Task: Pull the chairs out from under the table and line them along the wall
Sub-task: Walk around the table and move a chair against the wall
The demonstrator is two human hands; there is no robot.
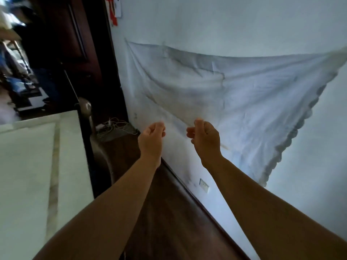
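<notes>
A dark chair (93, 139) with a rounded brown back stands tucked against the far edge of the white marble table (28, 166) on the left. My left hand (152, 136) is raised in the gap between table and wall, fingers loosely curled around nothing. My right hand (205, 136) is level with it, curled, right in front of the lower edge of a white cloth (234, 94) hanging on the wall (225, 19). I cannot tell whether it pinches the cloth. Neither hand touches the chair.
A strip of dark wood floor (169, 212) runs between table and wall. A wall socket (204, 185) sits low on the wall. Tangled cables (116, 126) lie in the corner beyond the chair. A dark wooden door frame (105, 62) stands at the wall's left end.
</notes>
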